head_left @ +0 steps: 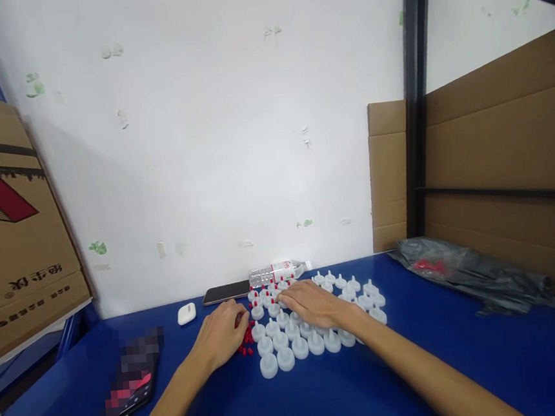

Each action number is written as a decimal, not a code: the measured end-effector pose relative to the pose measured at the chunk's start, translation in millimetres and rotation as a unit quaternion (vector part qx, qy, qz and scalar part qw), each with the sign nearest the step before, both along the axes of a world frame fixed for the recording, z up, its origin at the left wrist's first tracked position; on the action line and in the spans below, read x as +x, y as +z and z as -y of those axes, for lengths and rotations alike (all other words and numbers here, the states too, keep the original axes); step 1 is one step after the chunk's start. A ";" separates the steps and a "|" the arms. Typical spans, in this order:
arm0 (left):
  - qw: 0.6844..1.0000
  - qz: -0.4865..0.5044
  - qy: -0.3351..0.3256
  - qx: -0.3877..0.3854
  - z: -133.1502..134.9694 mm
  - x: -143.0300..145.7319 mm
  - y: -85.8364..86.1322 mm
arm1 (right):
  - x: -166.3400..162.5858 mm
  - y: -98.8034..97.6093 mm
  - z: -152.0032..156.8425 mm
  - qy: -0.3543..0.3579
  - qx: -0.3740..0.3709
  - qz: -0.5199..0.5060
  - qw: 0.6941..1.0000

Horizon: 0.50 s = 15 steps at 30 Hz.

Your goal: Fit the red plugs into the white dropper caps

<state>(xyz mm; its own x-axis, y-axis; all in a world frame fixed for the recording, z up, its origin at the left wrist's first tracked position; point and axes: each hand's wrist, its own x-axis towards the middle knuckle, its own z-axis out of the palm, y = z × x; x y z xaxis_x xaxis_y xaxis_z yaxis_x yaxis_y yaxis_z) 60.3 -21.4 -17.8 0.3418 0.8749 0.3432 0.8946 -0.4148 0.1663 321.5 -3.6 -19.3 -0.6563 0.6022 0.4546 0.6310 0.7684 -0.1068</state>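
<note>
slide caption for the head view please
Left hand at loose red tips, right hand over white nozzle caps on a blue table.

A head-worn camera faces table (285,408) and wall (213,142).

Your left hand (224,329) and your right hand (312,302) were both bare, and so were the wrists (207,354) behind them. Your left forearm (177,393) was uncovered too, slim and smooth in outline, narrowing gently toward the hand and widening up to where the view cut it off. Your right forearm (412,358) had the same slender build, bare over its whole visible length. Your fingers (290,295) looked slender, though the nails were too small to make out.
</note>
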 end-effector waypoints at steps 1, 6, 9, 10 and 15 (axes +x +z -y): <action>1.000 -0.002 0.006 0.003 0.0 0.0 -0.1 | 0.0 -1.7 -0.7 -0.002 -0.010 0.004 1.000; 0.999 0.014 0.012 0.030 3.7 1.5 4.9 | 8.4 4.6 -2.9 -0.003 -0.016 -0.003 1.000; 0.998 0.053 0.011 0.041 10.4 5.0 12.8 | 12.7 18.3 2.9 -0.001 0.032 -0.026 0.999; 0.997 0.067 0.009 0.043 13.4 6.9 15.6 | 12.7 22.5 6.3 -0.008 0.050 -0.033 0.998; 0.992 0.102 -0.039 0.055 28.2 21.0 21.3 | -4.7 27.4 27.2 -0.009 0.101 0.012 0.995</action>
<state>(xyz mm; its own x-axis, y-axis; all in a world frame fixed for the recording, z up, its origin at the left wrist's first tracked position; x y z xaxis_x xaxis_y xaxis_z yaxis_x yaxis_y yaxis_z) 81.3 -49.6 3.5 0.3210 0.8015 0.5045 0.8108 -0.5079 0.2910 316.8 -30.8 8.1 -0.6577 0.5127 0.5519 0.6460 0.7607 0.0631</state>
